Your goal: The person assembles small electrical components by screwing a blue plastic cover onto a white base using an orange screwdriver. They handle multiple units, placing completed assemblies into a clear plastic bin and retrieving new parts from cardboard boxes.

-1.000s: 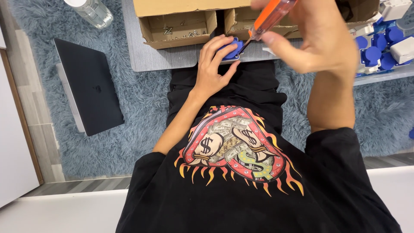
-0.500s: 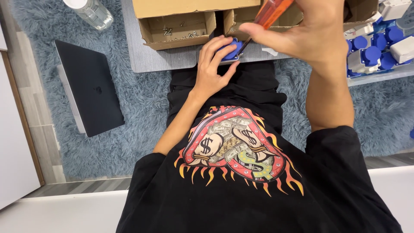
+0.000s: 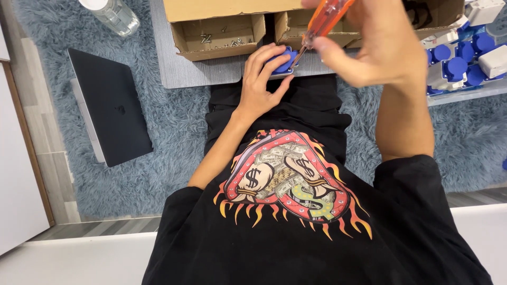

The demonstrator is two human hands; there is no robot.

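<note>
My left hand (image 3: 260, 79) presses down on a small blue and white part (image 3: 283, 62) at the near edge of a low grey table (image 3: 185, 74). My right hand (image 3: 380, 45) grips an orange-handled screwdriver (image 3: 323, 22) held upright and slightly tilted. Its metal tip touches the blue part just right of my left fingers. My black printed shirt fills the lower half of the view.
Two open cardboard boxes (image 3: 216, 34) stand on the table, the left one holding loose screws. Several blue and white parts (image 3: 459, 63) lie on a tray at the right. A closed dark laptop (image 3: 108, 105) and a clear bottle (image 3: 113, 15) rest on the blue shag rug.
My right hand has shifted slightly with the screwdriver while the tip stays on the blue part. My left hand has kept its hold.
</note>
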